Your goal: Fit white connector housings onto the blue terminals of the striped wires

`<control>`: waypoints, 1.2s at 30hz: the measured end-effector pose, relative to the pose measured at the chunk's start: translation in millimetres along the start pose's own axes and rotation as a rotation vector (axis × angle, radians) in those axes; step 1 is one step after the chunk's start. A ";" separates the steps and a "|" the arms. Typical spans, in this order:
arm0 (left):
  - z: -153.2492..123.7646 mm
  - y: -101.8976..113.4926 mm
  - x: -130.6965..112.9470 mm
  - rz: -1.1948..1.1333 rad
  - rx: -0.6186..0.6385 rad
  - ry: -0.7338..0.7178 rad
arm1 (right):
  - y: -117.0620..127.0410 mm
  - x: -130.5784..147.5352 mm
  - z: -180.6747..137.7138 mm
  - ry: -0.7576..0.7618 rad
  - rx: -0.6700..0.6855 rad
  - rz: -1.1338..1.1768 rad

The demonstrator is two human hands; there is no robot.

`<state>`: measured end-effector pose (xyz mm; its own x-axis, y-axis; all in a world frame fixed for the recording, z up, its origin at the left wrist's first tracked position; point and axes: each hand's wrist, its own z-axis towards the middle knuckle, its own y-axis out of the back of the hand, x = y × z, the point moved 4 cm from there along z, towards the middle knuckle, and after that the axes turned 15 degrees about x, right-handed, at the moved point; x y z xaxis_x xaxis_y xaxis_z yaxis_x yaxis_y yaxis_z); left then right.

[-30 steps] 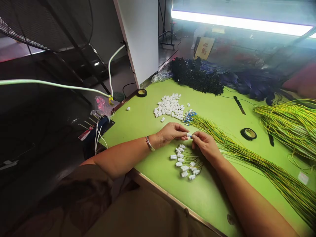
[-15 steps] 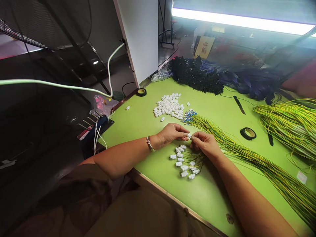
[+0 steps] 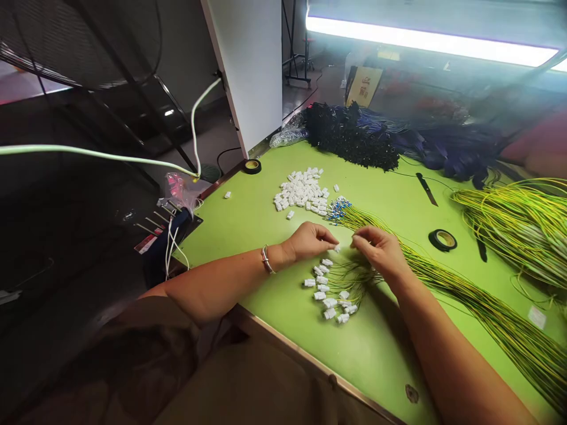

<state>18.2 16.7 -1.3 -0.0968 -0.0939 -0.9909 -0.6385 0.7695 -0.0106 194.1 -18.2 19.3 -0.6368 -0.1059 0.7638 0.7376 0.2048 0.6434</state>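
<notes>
My left hand [image 3: 310,241] pinches a small white connector housing [image 3: 337,248] between thumb and fingertips. Just to its right, my right hand [image 3: 380,252] is apart from the connector, with thumb and forefinger drawn together; whether something thin is between them I cannot make out. Below both hands lie several white connectors [image 3: 320,295] fitted on yellow-green wires [image 3: 361,277]. A heap of loose white housings [image 3: 301,189] sits beyond my left hand. Beside the heap, a long bundle of yellow-green wires [image 3: 425,271] ends in blue-and-silver terminals [image 3: 340,208].
On the green table [image 3: 274,319] are two rolls of black tape [image 3: 443,240], a dark blade-like tool [image 3: 427,189] and a coil of yellow-green wire [image 3: 522,230]. Black connectors with dark wires [image 3: 354,139] are piled at the back. A white panel [image 3: 248,71] stands left.
My right hand has drawn away to the right from the white connector, opening a gap between the hands. My left hand has stayed nearly in place with the connector.
</notes>
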 end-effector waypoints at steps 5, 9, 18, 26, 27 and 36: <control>-6.6 -25.3 -1.9 0.411 0.458 -0.090 | 8.7 -16.3 7.8 0.036 -0.170 -0.577; -2.5 0.6 -8.2 0.594 0.047 -0.155 | -3.6 -18.0 8.4 0.027 -0.116 -0.719; 1.0 14.1 -10.2 1.090 -0.069 -0.089 | -9.4 -6.5 1.9 0.006 -0.133 -0.791; 6.9 13.6 -7.9 1.088 -0.026 -0.098 | -27.6 6.2 6.1 0.131 -0.033 -0.772; 6.6 17.6 -8.4 1.053 -0.028 -0.113 | -28.5 4.9 7.1 0.097 -0.023 -0.764; 0.0 55.9 -18.3 0.866 -0.219 -0.037 | -35.9 5.2 10.5 0.090 0.075 -0.775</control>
<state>-15.7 61.5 16.2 -0.5910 0.4873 -0.6429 -0.4845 0.4227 0.7658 161.9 -15.8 -0.4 -0.9409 -0.3230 0.1017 0.0711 0.1051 0.9919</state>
